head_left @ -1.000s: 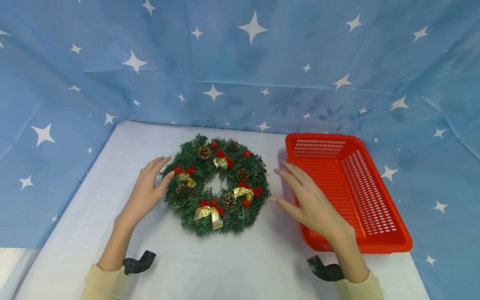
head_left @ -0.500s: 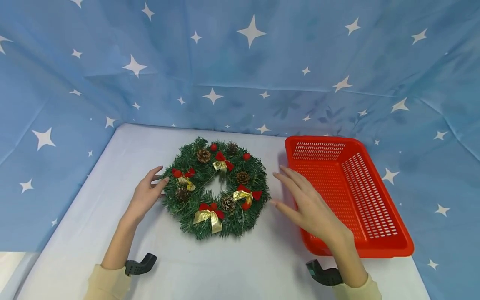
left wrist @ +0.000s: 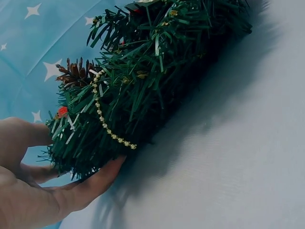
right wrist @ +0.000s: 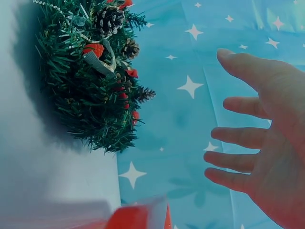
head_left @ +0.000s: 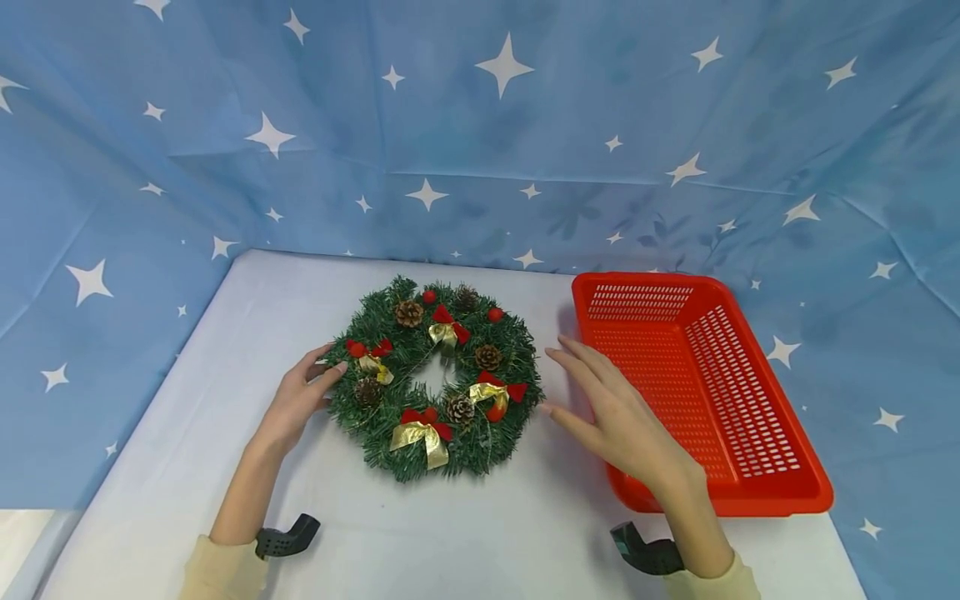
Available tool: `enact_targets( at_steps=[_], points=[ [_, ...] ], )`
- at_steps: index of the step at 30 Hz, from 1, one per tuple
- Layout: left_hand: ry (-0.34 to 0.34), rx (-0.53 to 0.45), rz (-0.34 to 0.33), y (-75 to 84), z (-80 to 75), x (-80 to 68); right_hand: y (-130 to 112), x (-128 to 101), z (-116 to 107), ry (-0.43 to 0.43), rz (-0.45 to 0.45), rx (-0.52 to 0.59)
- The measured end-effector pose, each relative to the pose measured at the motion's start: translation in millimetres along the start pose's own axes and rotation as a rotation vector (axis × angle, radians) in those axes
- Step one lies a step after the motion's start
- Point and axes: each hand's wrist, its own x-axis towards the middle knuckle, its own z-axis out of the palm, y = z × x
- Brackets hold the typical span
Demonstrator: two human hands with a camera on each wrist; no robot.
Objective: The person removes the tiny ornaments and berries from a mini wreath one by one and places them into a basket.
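Observation:
A green Christmas wreath (head_left: pixel 390 446) with pinecones, red berries and gold-and-red bows lies on the white-covered table. My left hand (head_left: pixel 292 404) grips its left edge, thumb over the top and fingers tucked at the side and underneath. Up close in the left wrist view, the thumb and fingers of that hand (left wrist: pixel 38 195) bracket the wreath's bristly rim, near a strand of gold beads (left wrist: pixel 100 112). Off the wreath's right side hovers my right hand (head_left: pixel 622 412), fingers extended and spread; in the right wrist view a gap separates its fingertips from the wreath.
A red plastic basket (head_left: pixel 757 367) with slotted walls stands on the right of the table, partly behind the right hand. Blue star-patterned cloth (head_left: pixel 480 125) hangs behind and along both sides of the white tabletop (head_left: pixel 450 533).
My left hand has come down and in to the wreath's left edge, its thumb and fingers closing on it. My right hand stays nearly in place, and the wreath has barely moved.

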Motion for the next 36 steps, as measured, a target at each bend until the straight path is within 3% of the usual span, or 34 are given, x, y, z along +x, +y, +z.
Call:
enact_targets(
  at_steps=[5,16,28,36],
  points=[
    [-0.012,-0.074,-0.027,0.2,2.6,1.0,-1.1,-1.0,3.1,0.005,0.000,0.027],
    [0.008,-0.103,-0.057,-3.4,5.3,6.5,-11.7,-5.8,12.0,0.006,0.043,0.071],
    [0.014,-0.111,-0.073,-1.7,6.8,6.5,-19.2,-4.5,30.9,0.036,-0.041,0.090],
    [0.018,-0.138,-0.079,-1.5,7.1,7.9,-21.7,-3.3,42.3,0.014,-0.047,0.120]
  ],
)
